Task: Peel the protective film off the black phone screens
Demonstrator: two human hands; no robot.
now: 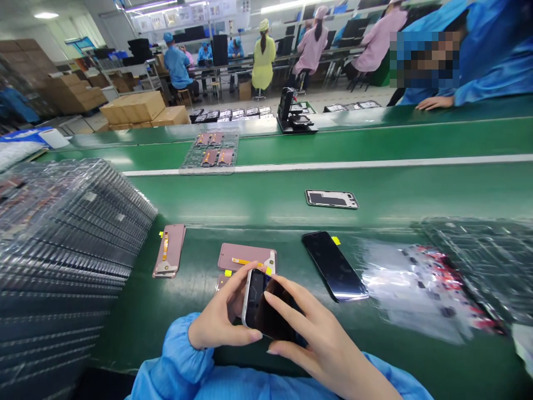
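My left hand (222,308) and right hand (328,344) come up from my blue sleeves (177,355) at 6 o'clock, wrists low and angled inward. Together they hold a dark phone panel (268,305) over the green counter (166,344). My left fingers (237,328) curl around its silver rim, which faces about 9 o'clock, and my right fingers (287,303) lie across the glass, so the panel is clamped between both hands. Its long axis seems to run from 9 to 4 o'clock, though my right hand hides the far end.

Just past it at 12 o'clock lies a pink-backed panel (247,256), with another (169,250) at 11 o'clock and a dark glass panel (333,265) at 1 o'clock. Stacked clear trays (62,250) rise at 9 o'clock. Farther out at 12 o'clock sits a clear tray (210,150) of panels, and a co-worker's hand (435,103) rests at 1 o'clock.
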